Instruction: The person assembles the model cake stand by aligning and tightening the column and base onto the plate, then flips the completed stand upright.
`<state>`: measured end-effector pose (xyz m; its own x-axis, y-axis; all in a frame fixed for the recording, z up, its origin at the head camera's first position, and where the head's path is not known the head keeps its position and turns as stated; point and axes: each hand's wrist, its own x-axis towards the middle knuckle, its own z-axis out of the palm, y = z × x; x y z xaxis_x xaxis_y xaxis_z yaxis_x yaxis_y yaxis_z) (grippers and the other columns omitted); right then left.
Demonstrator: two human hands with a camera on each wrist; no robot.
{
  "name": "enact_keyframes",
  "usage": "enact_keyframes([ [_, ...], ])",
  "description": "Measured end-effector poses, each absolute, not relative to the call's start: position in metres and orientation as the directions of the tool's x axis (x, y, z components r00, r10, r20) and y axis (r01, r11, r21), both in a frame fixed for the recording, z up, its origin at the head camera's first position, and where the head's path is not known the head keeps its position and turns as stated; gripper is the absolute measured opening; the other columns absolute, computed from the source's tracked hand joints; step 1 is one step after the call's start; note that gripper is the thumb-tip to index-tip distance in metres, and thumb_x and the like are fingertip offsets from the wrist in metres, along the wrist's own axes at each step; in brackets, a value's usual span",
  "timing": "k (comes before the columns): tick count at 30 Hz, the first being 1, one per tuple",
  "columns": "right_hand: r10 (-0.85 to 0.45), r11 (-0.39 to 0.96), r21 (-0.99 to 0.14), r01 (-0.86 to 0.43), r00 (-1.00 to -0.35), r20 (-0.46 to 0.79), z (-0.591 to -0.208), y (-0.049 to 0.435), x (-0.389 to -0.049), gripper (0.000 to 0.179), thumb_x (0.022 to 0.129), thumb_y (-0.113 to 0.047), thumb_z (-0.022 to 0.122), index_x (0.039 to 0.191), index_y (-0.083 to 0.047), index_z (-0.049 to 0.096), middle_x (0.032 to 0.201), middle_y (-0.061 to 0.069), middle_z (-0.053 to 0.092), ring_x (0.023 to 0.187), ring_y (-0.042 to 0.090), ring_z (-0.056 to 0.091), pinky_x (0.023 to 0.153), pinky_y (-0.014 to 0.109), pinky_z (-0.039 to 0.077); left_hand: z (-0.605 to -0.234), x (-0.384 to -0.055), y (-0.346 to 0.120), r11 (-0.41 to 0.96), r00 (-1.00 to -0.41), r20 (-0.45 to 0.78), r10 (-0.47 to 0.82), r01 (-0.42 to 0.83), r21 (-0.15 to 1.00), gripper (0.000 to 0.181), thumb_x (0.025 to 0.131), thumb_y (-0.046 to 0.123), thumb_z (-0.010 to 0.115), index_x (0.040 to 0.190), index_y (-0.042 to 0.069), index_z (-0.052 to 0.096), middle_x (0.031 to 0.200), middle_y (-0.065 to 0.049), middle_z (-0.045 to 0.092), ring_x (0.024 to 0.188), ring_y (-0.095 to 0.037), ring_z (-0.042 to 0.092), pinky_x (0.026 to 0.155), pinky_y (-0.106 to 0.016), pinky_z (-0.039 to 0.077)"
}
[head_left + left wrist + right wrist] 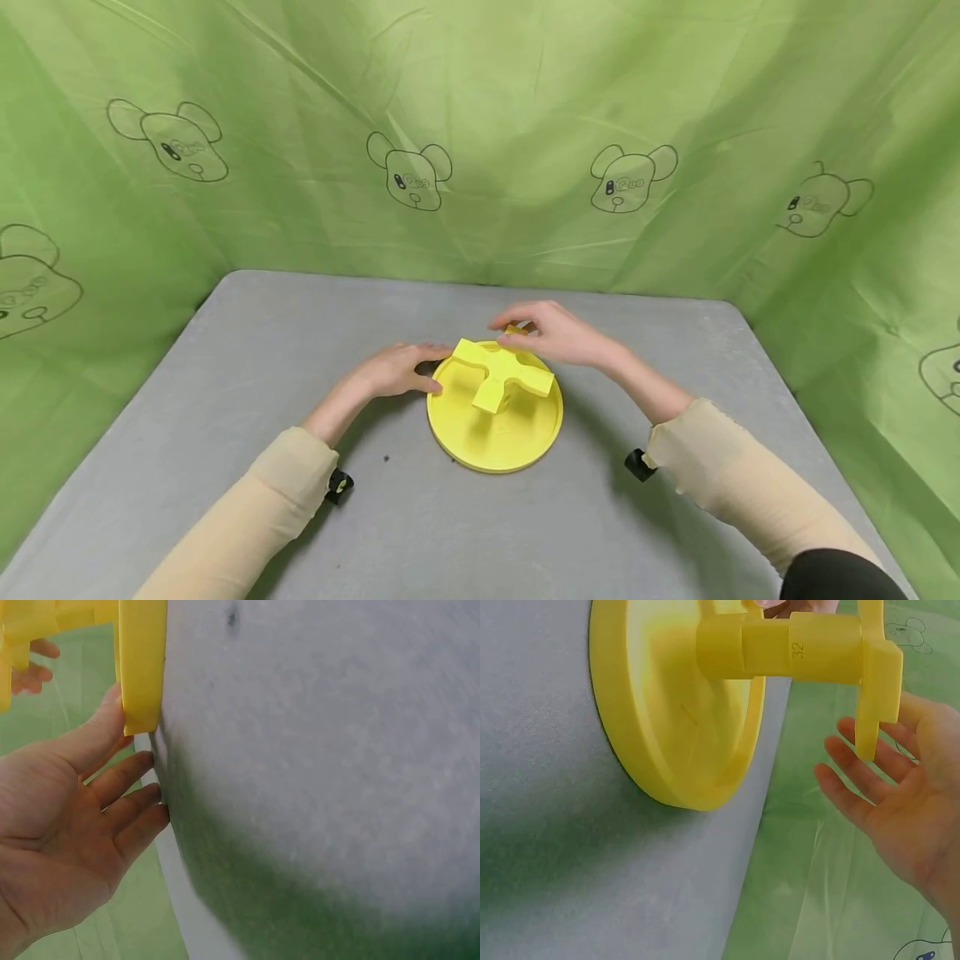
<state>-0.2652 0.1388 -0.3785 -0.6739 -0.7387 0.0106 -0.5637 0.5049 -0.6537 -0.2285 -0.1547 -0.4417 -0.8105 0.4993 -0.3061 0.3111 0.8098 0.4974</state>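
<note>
A round yellow base [467, 435] with a raised rim lies on the grey table. From it rises a yellow stem [765, 646] marked "32", topped by a four-armed yellow cross piece [501, 367]. My left hand [396, 369] is at the base's left edge. Its thumb touches the rim, and the other fingers reach down to the tabletop in the left wrist view. My right hand [557, 335] is at the cross piece's far arm, the arm's end showing between thumb and forefinger. Its other fingers spread loosely in the right wrist view; the thumb's contact is hidden.
The grey table [360, 533] has rounded far corners. Green cloth [495, 75] printed with bear faces hangs behind it and on both sides. A small dark speck [386, 457] lies left of the base. Black wrist devices [640, 465] hang below the sleeves.
</note>
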Motion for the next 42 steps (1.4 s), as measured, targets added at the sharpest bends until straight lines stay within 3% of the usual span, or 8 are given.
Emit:
enact_keyframes([
  [5,-0.739,0.506,-0.666,-0.549,-0.673,-0.007,-0.376,0.146,-0.263,0.028,0.101,-0.022,0.067,0.127,-0.013,0.073,0.129,0.008,0.073,0.118,0.021,0.069,0.101,0.044,0.058,-0.441,-0.229,-0.155,0.804,-0.813,-0.296,0.502,0.312,0.506,0.07,0.098,0.035,0.069,0.159,0.016,0.041,0.165,-0.011,0.04,0.158,-0.038,0.027,0.129,-0.062,0.015],
  [16,-0.704,0.515,-0.675,-0.528,-0.71,0.018,-0.374,0.171,-0.252,0.046,0.102,-0.023,0.066,0.146,-0.011,0.058,0.139,0.01,0.067,0.114,0.023,0.07,0.101,0.046,0.057,-0.437,-0.228,-0.152,0.806,-0.823,-0.286,0.49,0.304,0.508,0.07,0.098,0.035,0.07,0.159,0.016,0.041,0.165,-0.012,0.039,0.158,-0.038,0.027,0.129,-0.063,0.015],
  [23,-0.6,0.639,-0.615,-0.462,-0.8,-0.023,-0.394,0.196,-0.246,0.04,0.105,-0.024,0.06,0.143,-0.01,0.06,0.122,0.012,0.074,0.107,0.022,0.071,0.092,0.042,0.059,-0.439,-0.223,-0.148,0.81,-0.873,-0.215,0.437,0.279,0.515,0.063,0.097,0.03,0.073,0.153,0.015,0.051,0.159,-0.012,0.05,0.152,-0.037,0.04,0.124,-0.058,0.033],
  [26,-0.552,0.718,-0.55,-0.426,-0.83,-0.078,-0.404,0.202,-0.243,0.037,0.104,-0.025,0.062,0.136,-0.008,0.065,0.109,0.009,0.077,0.095,0.017,0.071,0.081,0.034,0.06,-0.439,-0.219,-0.146,0.814,-0.899,-0.156,0.409,0.283,0.507,0.054,0.097,0.026,0.072,0.147,0.012,0.058,0.149,-0.014,0.059,0.141,-0.038,0.053,0.114,-0.056,0.046],
  [29,-0.526,0.771,-0.499,-0.395,-0.837,-0.151,-0.413,0.203,-0.239,0.038,0.102,-0.03,0.065,0.132,-0.007,0.067,0.1,0.005,0.077,0.083,0.013,0.07,0.071,0.029,0.058,-0.438,-0.215,-0.143,0.83,-0.915,-0.14,0.378,0.268,0.49,0.047,0.097,0.025,0.072,0.141,0.011,0.064,0.131,-0.014,0.067,0.115,-0.031,0.065,0.091,-0.045,0.057],
  [32,-0.506,0.806,-0.46,-0.372,-0.836,-0.211,-0.419,0.203,-0.234,0.035,0.1,-0.035,0.067,0.126,-0.011,0.068,0.093,0.001,0.076,0.074,0.01,0.067,0.065,0.027,0.054,-0.436,-0.212,-0.142,0.847,-0.921,-0.17,0.351,0.234,0.478,0.042,0.096,0.028,0.072,0.134,0.009,0.068,0.11,-0.009,0.069,0.087,-0.02,0.061,0.069,-0.032,0.05],
  [35,-0.488,0.83,-0.431,-0.355,-0.837,-0.25,-0.424,0.202,-0.23,0.028,0.098,-0.038,0.069,0.115,-0.015,0.07,0.085,-0.002,0.073,0.068,0.009,0.062,0.061,0.026,0.051,-0.434,-0.209,-0.142,0.86,-0.916,-0.22,0.335,0.202,0.468,0.031,0.096,0.03,0.072,0.118,0.008,0.072,0.093,-0.006,0.068,0.072,-0.016,0.055,0.06,-0.027,0.043],
  [42,-0.487,0.851,-0.369,-0.373,-0.824,-0.29,-0.436,0.2,-0.22,0.033,0.096,-0.045,0.07,0.104,-0.014,0.064,0.073,-0.004,0.062,0.062,0.009,0.051,0.056,0.023,0.042,-0.434,-0.205,-0.138,0.897,-0.894,-0.29,0.341,0.218,0.383,0.026,0.094,0.037,0.073,0.087,0.015,0.06,0.076,-0.001,0.055,0.068,-0.016,0.049,0.059,-0.028,0.036],
])
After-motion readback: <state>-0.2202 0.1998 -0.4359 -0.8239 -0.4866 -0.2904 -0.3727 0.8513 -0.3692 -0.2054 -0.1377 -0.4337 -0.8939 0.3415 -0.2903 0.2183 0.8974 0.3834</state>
